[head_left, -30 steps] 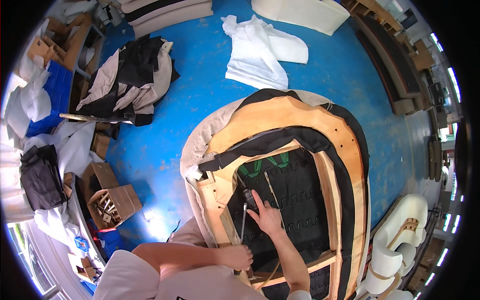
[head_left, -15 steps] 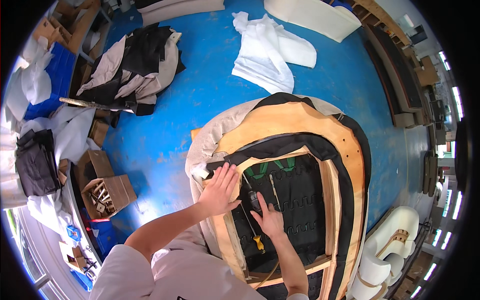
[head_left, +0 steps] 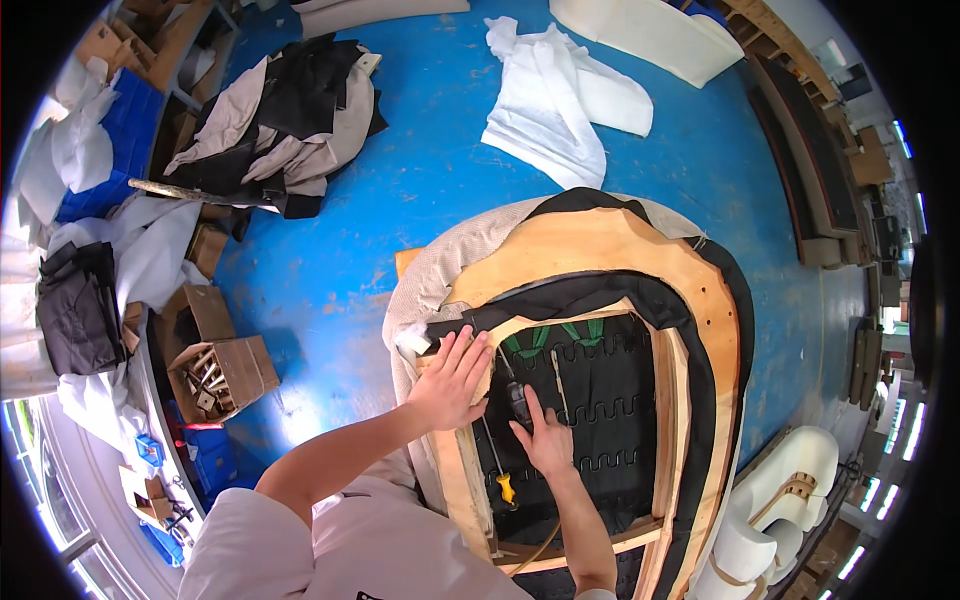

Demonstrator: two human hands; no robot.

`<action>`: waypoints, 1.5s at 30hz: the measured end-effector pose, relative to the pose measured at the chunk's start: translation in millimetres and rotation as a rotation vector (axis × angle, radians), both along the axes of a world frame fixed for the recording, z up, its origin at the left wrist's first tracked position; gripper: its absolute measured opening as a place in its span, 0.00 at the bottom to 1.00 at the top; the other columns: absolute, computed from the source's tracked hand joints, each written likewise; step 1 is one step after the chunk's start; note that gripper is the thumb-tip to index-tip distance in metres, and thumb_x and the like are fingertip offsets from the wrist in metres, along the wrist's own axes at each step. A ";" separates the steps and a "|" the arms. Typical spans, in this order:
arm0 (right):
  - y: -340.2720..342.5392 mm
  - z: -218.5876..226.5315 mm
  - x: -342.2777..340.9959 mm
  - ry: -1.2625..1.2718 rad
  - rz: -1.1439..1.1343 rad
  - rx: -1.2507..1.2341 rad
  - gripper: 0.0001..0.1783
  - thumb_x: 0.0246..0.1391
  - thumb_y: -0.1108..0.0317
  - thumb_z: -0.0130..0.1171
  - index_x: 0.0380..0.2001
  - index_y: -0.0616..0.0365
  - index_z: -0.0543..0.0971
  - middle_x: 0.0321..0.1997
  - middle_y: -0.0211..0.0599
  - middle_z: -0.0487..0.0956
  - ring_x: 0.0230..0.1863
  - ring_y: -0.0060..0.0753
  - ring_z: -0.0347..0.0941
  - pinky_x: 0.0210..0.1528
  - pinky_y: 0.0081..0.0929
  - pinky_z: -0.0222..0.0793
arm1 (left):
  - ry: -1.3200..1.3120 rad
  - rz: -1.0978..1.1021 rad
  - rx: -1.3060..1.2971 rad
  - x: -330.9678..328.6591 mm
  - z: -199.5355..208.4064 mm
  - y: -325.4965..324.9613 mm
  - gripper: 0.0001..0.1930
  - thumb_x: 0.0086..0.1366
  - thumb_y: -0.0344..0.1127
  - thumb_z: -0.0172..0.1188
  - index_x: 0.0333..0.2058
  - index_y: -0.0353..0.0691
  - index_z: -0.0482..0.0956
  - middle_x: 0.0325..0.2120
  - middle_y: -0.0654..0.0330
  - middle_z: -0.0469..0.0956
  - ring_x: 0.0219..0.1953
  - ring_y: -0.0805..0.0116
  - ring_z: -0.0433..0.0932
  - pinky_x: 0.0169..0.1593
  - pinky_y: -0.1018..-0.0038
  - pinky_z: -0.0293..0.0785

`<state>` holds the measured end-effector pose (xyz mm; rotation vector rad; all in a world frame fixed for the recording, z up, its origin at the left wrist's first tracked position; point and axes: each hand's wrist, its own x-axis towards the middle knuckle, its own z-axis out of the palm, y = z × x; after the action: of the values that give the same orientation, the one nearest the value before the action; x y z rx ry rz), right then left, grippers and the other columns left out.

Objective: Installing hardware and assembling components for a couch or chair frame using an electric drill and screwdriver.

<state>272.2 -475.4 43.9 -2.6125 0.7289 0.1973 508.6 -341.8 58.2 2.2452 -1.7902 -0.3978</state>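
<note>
Nearest to me, a yellow-handled screwdriver lies inside the partly upholstered wooden furniture frame, over black lining and zigzag springs. Just beyond, my right hand is at a dark hand tool in that same opening, index finger reaching onto it and thumb apart; I can't tell whether the hidden fingers close around it. My left hand presses flat on the frame's left inner corner, fingers outstretched. Farther off, white batting lies on the blue floor.
</note>
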 end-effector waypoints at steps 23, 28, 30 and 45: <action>23.9 34.5 -23.1 0.019 -0.413 0.453 0.53 0.51 0.64 0.75 0.76 0.50 0.58 0.54 0.58 0.84 0.54 0.53 0.84 0.55 0.41 0.80 | 0.239 0.335 -0.279 45.1 -10.7 54.6 0.40 0.64 0.57 0.64 0.66 0.33 0.70 0.71 0.41 0.59 0.76 0.35 0.51 0.76 0.41 0.48; 82.9 60.8 -57.0 -0.038 -0.578 0.419 0.51 0.50 0.65 0.75 0.75 0.50 0.61 0.46 0.53 0.86 0.45 0.43 0.86 0.49 0.36 0.80 | 0.110 0.157 0.063 29.3 1.4 85.0 0.48 0.65 0.66 0.57 0.70 0.29 0.64 0.74 0.39 0.53 0.74 0.24 0.50 0.76 0.40 0.47; 112.5 88.7 -46.4 -0.077 -0.674 0.449 0.51 0.50 0.69 0.73 0.75 0.51 0.61 0.45 0.51 0.86 0.44 0.37 0.83 0.51 0.33 0.78 | 0.116 0.101 0.064 32.1 -4.8 96.9 0.48 0.65 0.65 0.58 0.69 0.27 0.64 0.74 0.39 0.53 0.74 0.25 0.49 0.77 0.41 0.46; 292.1 115.5 -56.6 -0.326 -1.302 0.582 0.53 0.47 0.64 0.79 0.75 0.49 0.63 0.62 0.51 0.80 0.60 0.45 0.80 0.62 0.36 0.73 | -0.129 -0.287 0.157 80.5 15.2 63.0 0.52 0.62 0.70 0.60 0.73 0.34 0.61 0.73 0.43 0.58 0.76 0.35 0.50 0.78 0.48 0.47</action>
<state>215.7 -183.3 159.5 -1.2120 1.7116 -0.3449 589.1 -278.8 73.4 2.1597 -2.2315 -0.4706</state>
